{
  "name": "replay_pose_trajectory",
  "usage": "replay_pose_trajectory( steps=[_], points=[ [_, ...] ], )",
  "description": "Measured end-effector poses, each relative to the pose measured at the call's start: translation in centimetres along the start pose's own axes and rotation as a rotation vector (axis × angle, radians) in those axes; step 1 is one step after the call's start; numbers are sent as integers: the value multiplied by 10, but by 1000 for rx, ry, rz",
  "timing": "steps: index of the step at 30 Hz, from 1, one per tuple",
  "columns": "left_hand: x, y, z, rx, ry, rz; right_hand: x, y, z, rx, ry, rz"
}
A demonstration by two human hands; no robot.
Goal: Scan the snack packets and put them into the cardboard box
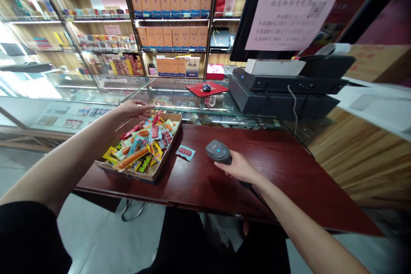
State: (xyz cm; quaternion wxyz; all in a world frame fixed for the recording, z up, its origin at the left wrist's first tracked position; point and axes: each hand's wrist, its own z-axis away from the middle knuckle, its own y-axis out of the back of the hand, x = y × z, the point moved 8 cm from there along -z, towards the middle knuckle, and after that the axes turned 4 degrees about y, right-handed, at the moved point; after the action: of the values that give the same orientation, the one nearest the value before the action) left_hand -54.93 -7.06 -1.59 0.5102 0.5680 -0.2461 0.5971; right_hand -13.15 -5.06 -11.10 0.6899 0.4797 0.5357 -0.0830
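Observation:
My right hand [240,167] is wrapped round the grip of a dark grey barcode scanner [216,150], which shows a small blue light on top. Over the far side of a shallow cardboard box [156,174], my left hand [136,109] reaches with its fingers stretched out. Just below those fingers is a red packet [156,117]; whether they touch it I cannot tell. Many small wrapped snacks fill the box, among them an orange sausage [133,158] and a yellow packet [154,150]. Between box and scanner, a single light-blue snack packet [185,153] lies on the dark red table.
Behind the table [272,150] stands a glass counter [170,87] with a computer mouse [206,87] on a red mat. At the right are a black cash drawer [282,102], cables and a monitor bearing a pink paper sign [289,19]. Stocked shelves [173,19] line the wall.

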Motion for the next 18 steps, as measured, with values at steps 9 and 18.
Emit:
replay_pose_trajectory(
  steps=[9, 18],
  points=[
    [-10, -68, 6, -191, -21, -147, 0, 3, 1, 13, -10, 35],
    [-20, -203, 9, -430, -153, -381, 14, 12, 14, 45, -56, 20]
  ],
)
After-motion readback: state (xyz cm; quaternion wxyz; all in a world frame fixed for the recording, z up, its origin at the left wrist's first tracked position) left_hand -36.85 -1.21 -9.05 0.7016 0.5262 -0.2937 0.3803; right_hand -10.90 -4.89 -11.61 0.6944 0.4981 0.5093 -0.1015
